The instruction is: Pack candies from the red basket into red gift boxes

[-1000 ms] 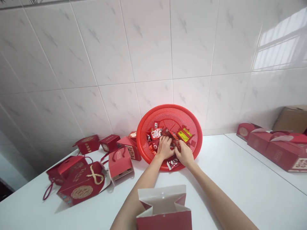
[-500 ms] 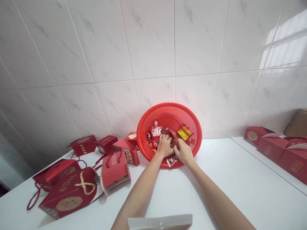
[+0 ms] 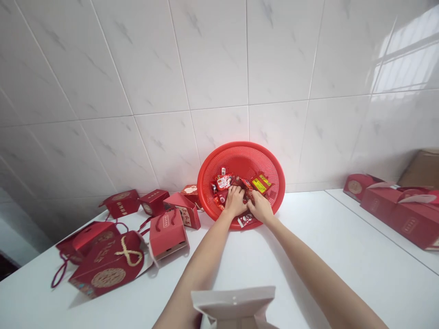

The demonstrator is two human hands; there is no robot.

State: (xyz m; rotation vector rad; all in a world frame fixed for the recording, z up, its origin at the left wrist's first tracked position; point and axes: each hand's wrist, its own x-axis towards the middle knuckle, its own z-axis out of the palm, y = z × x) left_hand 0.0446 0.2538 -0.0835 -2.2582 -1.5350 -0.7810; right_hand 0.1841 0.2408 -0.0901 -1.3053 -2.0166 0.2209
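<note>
So closest to me is an open-topped paper box (image 3: 236,297), cut off by the bottom edge. Pale inside, creased side folds, looks like thin card that'd bend if you squeezed it. It's over a smooth white desk (image 3: 318,224).

Off to the left there's a glossy dark red carton (image 3: 91,267) with a round gold pattern and a twisted gold cord (image 3: 128,252). A squarer handled box (image 3: 167,240) sits just beside it.

Further in, both hands are down in the wrapped sweets (image 3: 224,182). The left hand (image 3: 235,201) is palm down, fingers bent over the pile. The right hand (image 3: 261,208) is curled in next to it, by a dark red wrapper. Fingertips are buried, so I can't tell if either one's actually gripping anything.

The sweets are all inside the round red basket (image 3: 241,144), plastic by the look of it, with a thick smooth rim and fine mesh walls. I'd guess they're light, with slick, crinkly wrappers that slide around. Best hold is probably a pinch across the middle or a crimped end. The yellow-labelled packet (image 3: 261,183) looks flatter and boxier, so I'd grab its edges.

Way over right: more red cartons (image 3: 394,208), then plain brown cardboard (image 3: 420,169). Behind it all, shiny marbled tiles (image 3: 219,68).
</note>
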